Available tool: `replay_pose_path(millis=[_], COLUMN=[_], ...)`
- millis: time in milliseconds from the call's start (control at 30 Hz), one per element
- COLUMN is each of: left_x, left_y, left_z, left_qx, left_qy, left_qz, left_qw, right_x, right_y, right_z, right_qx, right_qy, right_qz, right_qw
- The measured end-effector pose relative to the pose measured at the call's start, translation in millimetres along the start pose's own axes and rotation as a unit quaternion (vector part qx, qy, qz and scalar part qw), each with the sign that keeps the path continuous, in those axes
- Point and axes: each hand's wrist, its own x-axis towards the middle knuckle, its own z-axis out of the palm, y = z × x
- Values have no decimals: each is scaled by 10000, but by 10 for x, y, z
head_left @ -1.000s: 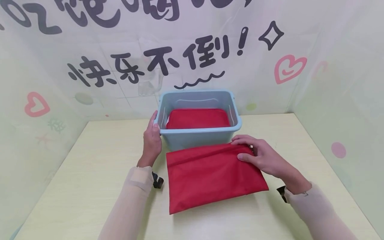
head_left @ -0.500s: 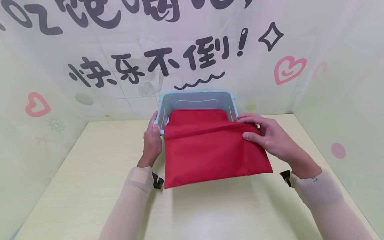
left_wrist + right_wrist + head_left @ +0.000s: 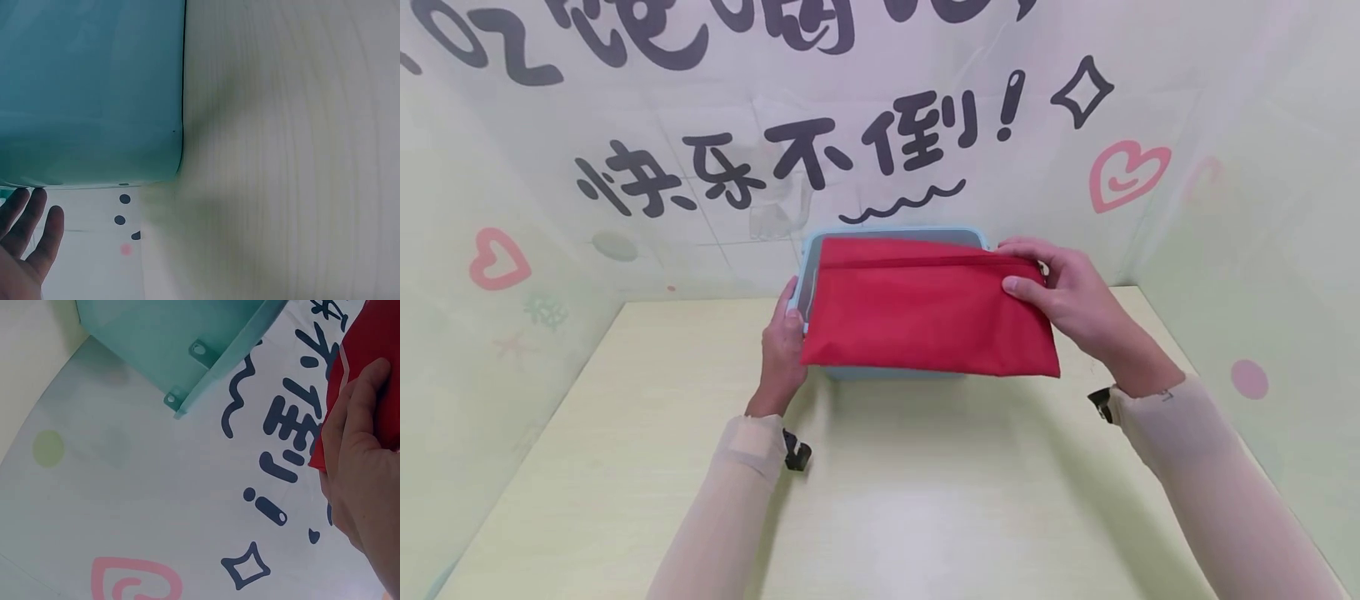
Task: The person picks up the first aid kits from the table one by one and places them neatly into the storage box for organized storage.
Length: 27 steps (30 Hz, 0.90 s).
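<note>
My right hand (image 3: 1067, 296) pinches the upper right corner of a flat red fabric pouch (image 3: 917, 317), thumb on the near face. The pouch hangs tilted over the front of a light blue plastic bin (image 3: 895, 232), covering most of its opening and front wall. In the right wrist view, fingers curl onto the pouch (image 3: 356, 362) beside the bin (image 3: 169, 337). My left hand (image 3: 783, 346) holds the bin's left front corner, its thumb at the rim. In the left wrist view, two fingertips touch the bin's side wall. The bin's inside is hidden behind the pouch.
The bin stands at the back of a pale wooden table (image 3: 880, 500), close to a white printed backdrop (image 3: 722, 83) with dark lettering and pink hearts. Pale sheets flank the table on both sides. A black strap piece shows at each wrist.
My right hand has raised the red pouch and carried it forward, from in front of the bin to over it. Another red fabric item seen inside the bin earlier is now covered. My left hand stays put.
</note>
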Motion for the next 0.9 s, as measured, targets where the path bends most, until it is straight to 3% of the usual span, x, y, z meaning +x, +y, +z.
replay_pose_path(millis=[300,633,900], left_x=[16,10,8], left_y=[-16,15,1], left_z=[15,7,5], left_qx=[274,393,323], left_qy=[5,27,58], left_qz=[-68,-231,-151], left_qw=[9996,9990,9993], right_x=[217,483,688], right_y=[15,17,74], right_z=[34,66,120], right_qx=[-319,-588,-834], right_qy=[495,672,617], right_qz=[256,450,509], right_qw=[9979,9950,9933])
